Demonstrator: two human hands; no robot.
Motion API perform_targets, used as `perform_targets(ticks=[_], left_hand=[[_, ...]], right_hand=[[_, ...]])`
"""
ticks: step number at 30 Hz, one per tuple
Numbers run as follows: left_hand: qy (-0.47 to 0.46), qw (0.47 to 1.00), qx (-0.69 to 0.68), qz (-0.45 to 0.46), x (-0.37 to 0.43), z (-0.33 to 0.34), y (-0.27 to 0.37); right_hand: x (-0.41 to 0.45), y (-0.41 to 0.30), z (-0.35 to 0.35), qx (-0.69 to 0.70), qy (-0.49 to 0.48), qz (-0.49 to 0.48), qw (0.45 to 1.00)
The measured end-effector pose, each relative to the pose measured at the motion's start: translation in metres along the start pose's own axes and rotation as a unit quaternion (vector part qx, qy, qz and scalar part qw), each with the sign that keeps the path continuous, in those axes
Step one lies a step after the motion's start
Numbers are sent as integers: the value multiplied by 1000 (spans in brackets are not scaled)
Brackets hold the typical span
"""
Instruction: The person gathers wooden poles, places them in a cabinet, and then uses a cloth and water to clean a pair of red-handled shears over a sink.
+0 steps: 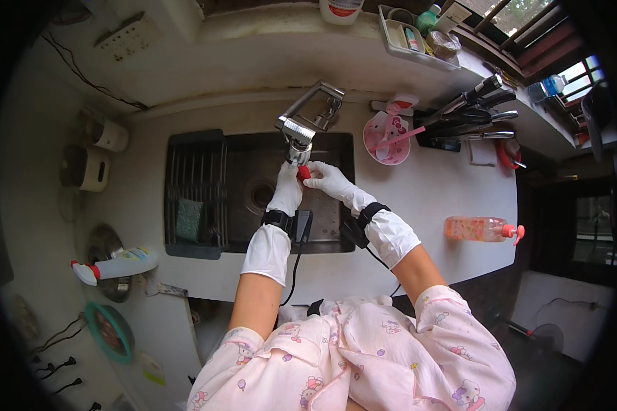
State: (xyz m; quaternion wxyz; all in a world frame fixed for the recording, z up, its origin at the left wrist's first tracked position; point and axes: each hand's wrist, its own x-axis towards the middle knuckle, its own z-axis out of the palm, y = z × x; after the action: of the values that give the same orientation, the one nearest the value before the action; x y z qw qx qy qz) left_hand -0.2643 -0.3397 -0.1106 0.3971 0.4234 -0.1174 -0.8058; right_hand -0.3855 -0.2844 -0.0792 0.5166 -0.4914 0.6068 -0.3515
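Observation:
Both my hands wear white gloves and meet over a stainless steel sink (319, 216), just below the outlet of a chrome kitchen faucet (301, 131). A small red object (303, 175) lies between them; most of it is hidden, so its kind is unclear. My right hand (331, 181) pinches it with bent fingers and thumb. Pressed close on its other side is my left hand (288, 187), its fingers mostly out of sight and their grip unclear. A black strap with a device circles each wrist.
A grey drying rack (195, 192) with a green scouring pad (189, 220) covers the sink's left end. On the counter's right are a pink bowl (378, 131), a knife block (437, 136) and a pump bottle (475, 228). A spray bottle (128, 261) lies at left.

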Motion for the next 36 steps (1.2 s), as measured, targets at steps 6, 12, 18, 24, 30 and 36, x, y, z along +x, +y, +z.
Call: perform_targets(ticks=[6,12,18,24,30,36], left_hand=[[23,995,-12,98,1,-5,17],[62,985,-62,147,-10,-22,45],[-18,990,-24,136,-25,-28,38],[14,983,-31,181,-23,-40,46],[1,978,-32,207,-22,-34,42],[-53,969,-227,77,-20,-40,35]], right_hand=[[51,10,24,236,-7,45,971],[50,-18,49,196,-24,26,980],[55,-18,27,201,-54,49,977],[34,-30,36,308,-101,44,945],[36,-28,36,272,-36,60,960],[25,-37,45,-8,83,-63,995]])
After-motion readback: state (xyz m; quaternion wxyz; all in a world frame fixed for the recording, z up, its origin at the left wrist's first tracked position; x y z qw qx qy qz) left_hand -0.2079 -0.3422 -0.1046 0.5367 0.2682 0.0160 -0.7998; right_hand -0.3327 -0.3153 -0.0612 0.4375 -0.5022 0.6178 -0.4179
